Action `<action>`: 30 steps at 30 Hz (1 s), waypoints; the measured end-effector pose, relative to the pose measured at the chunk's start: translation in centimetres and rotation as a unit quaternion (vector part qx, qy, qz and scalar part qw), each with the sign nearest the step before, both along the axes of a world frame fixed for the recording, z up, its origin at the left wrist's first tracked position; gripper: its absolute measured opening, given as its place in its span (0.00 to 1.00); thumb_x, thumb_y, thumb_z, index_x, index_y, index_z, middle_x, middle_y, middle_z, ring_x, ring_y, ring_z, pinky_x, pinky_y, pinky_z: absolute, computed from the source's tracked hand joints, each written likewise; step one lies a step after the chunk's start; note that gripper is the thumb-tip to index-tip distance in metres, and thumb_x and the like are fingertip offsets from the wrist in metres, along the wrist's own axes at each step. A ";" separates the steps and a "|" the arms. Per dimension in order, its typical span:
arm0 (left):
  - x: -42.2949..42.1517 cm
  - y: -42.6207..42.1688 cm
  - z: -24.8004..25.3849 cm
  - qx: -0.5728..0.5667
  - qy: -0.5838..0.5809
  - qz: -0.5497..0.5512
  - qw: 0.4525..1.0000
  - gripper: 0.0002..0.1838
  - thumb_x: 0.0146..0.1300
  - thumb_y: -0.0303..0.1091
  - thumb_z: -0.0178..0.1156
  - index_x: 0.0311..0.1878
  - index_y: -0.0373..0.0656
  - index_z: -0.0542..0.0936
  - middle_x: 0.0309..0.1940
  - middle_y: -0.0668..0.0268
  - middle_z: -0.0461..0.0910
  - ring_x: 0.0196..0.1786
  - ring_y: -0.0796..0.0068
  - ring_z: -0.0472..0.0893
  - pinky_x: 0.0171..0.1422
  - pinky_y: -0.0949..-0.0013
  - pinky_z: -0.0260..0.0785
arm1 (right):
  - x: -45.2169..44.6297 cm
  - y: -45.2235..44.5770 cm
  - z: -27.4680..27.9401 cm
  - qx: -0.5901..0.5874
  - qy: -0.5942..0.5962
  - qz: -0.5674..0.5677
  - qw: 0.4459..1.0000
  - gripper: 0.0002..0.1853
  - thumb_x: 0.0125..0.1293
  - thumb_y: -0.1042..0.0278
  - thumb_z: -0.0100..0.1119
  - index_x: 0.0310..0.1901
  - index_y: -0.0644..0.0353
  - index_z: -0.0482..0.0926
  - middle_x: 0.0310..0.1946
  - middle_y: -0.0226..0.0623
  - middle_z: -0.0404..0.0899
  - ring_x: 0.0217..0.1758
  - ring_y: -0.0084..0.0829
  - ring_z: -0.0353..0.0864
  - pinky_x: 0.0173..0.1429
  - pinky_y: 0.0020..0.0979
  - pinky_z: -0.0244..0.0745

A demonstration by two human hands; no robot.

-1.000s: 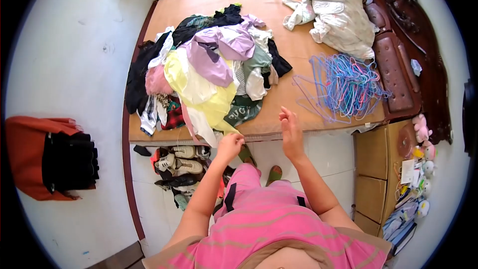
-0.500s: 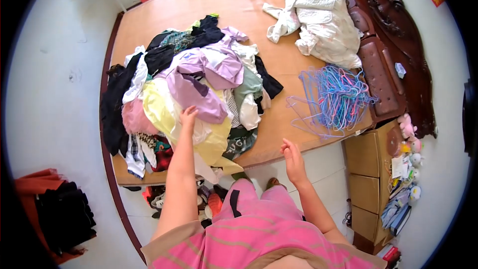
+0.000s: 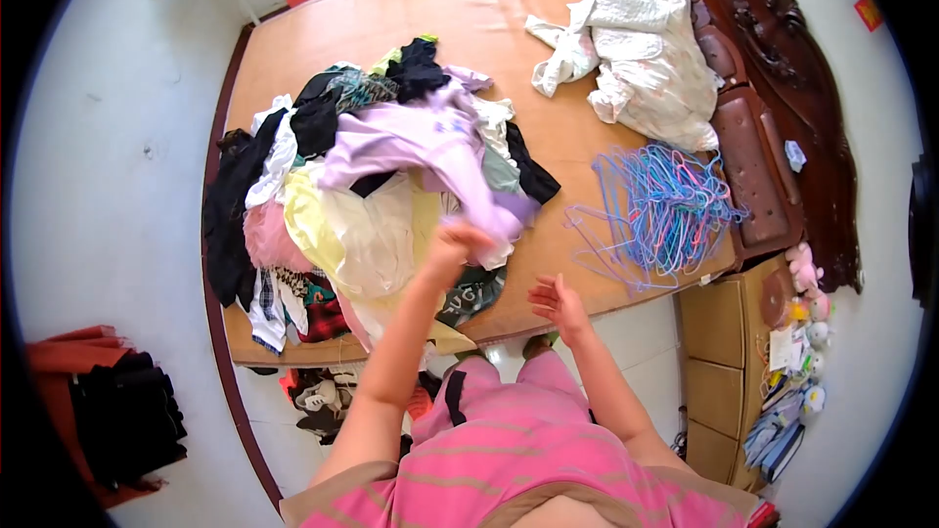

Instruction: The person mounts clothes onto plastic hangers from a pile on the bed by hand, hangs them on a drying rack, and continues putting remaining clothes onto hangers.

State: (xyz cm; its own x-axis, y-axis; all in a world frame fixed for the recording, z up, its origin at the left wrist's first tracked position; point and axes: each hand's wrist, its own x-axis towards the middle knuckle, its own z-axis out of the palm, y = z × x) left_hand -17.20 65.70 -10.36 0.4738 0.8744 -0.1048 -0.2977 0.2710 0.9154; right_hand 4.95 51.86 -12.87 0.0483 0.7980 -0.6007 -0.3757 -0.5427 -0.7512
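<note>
My left hand point(image 3: 458, 249) is closed on the edge of a lavender long-sleeved top point(image 3: 445, 142), which stretches back over the heap and is smeared by motion at its near end. My right hand point(image 3: 560, 308) hovers empty over the bed's front edge, fingers apart, to the right of the left hand. Beneath the top, a pale yellow garment point(image 3: 313, 220) and a white one lie in the heap. Around them are black clothes point(image 3: 235, 210), a pink fluffy piece point(image 3: 274, 238) and a dark green printed garment point(image 3: 472, 295).
A tangle of blue and pink hangers point(image 3: 670, 210) lies on the bed point(image 3: 421, 5), right of the heap. White bedding point(image 3: 650, 59) is piled by the carved headboard point(image 3: 782, 59). Cardboard boxes point(image 3: 714, 323) stand at right; shoes point(image 3: 323, 396) are under the bed's front edge.
My left hand has pulled the lavender top rightward and toward me, uncovering more of the yellow and white garments. My right hand has come slightly left and its fingers have spread.
</note>
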 end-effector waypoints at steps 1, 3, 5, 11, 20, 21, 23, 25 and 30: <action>2.2 -3.2 2.8 -0.043 0.017 -0.043 0.998 0.22 0.36 0.12 0.42 0.29 0.36 0.85 0.29 0.64 0.83 0.31 0.74 0.79 0.37 0.72 0.71 | 0.4 1.2 -0.9 -0.032 0.081 -0.021 0.996 0.33 0.71 0.37 0.37 0.61 0.59 0.68 0.49 0.43 0.76 0.48 0.34 0.78 0.53 0.35 0.73; 5.4 -8.2 6.9 0.037 -0.016 -0.220 0.975 0.14 0.42 0.13 0.54 0.28 0.36 0.86 0.27 0.66 0.81 0.32 0.76 0.78 0.39 0.73 0.71 | 1.8 4.3 -3.5 0.019 0.372 -0.011 0.928 0.39 0.67 0.31 0.37 0.62 0.61 0.66 0.54 0.47 0.75 0.52 0.40 0.77 0.55 0.41 0.74; 8.1 -12.0 7.4 0.032 -0.037 -0.416 0.908 0.13 0.48 0.17 0.57 0.34 0.39 0.86 0.27 0.67 0.77 0.33 0.76 0.76 0.39 0.74 0.69 | 2.8 6.0 -1.2 0.061 0.396 -0.007 0.916 0.46 0.63 0.27 0.42 0.63 0.68 0.63 0.53 0.49 0.76 0.52 0.47 0.78 0.59 0.49 0.72; 10.5 -14.1 5.8 -0.014 0.105 -0.367 0.924 0.10 0.56 0.20 0.56 0.38 0.37 0.84 0.35 0.65 0.83 0.41 0.77 0.80 0.50 0.74 0.71 | 9.7 12.8 -4.6 -0.170 0.172 0.038 0.970 0.26 0.59 0.50 0.57 0.50 0.67 0.76 0.41 0.46 0.81 0.42 0.42 0.81 0.52 0.38 0.75; 6.3 -5.4 5.6 -0.022 0.220 0.333 0.917 0.29 0.65 0.37 0.56 0.68 0.44 0.61 0.57 0.62 0.71 0.54 0.73 0.73 0.54 0.71 0.67 | 9.9 9.3 13.5 0.379 -0.213 0.572 0.695 0.10 0.50 0.71 0.59 0.35 0.64 0.78 0.37 0.51 0.76 0.39 0.43 0.76 0.45 0.37 0.73; 6.8 -4.5 5.8 -0.068 0.189 0.312 0.929 0.31 0.65 0.38 0.55 0.69 0.44 0.58 0.59 0.60 0.69 0.57 0.70 0.72 0.57 0.69 0.67 | 10.0 9.2 13.8 0.386 -0.222 0.642 0.625 0.07 0.49 0.71 0.60 0.29 0.64 0.77 0.37 0.51 0.75 0.39 0.44 0.75 0.45 0.38 0.72; 7.0 -3.4 3.5 -0.083 0.105 0.230 0.964 0.34 0.67 0.42 0.53 0.72 0.45 0.52 0.65 0.60 0.65 0.65 0.64 0.68 0.66 0.64 0.63 | 10.3 7.9 12.8 0.459 -0.189 0.592 0.635 0.06 0.47 0.72 0.60 0.26 0.64 0.76 0.40 0.50 0.75 0.42 0.46 0.73 0.47 0.39 0.71; 9.1 -2.5 3.7 -0.141 0.174 0.231 0.947 0.34 0.69 0.44 0.48 0.73 0.44 0.50 0.64 0.60 0.66 0.64 0.63 0.69 0.68 0.61 0.62 | 10.0 7.0 12.6 0.531 -0.163 0.532 0.640 0.05 0.45 0.73 0.60 0.22 0.65 0.75 0.42 0.48 0.74 0.45 0.47 0.72 0.49 0.40 0.70; 7.8 -2.2 0.2 -0.212 -0.195 0.238 0.928 0.33 0.69 0.56 0.42 0.68 0.41 0.62 0.66 0.58 0.66 0.66 0.59 0.68 0.69 0.54 0.61 | 8.5 5.5 11.6 0.553 -0.186 0.439 0.683 0.04 0.40 0.76 0.60 0.23 0.62 0.78 0.50 0.47 0.72 0.53 0.48 0.68 0.56 0.41 0.66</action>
State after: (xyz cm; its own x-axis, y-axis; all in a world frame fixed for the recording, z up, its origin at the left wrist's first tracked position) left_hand -9.45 63.54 -10.14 0.1181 0.9136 -0.3891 -0.7620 0.3347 0.5544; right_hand 13.47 57.38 -1.32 -0.7556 0.5735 0.3163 0.0591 0.5407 -0.8392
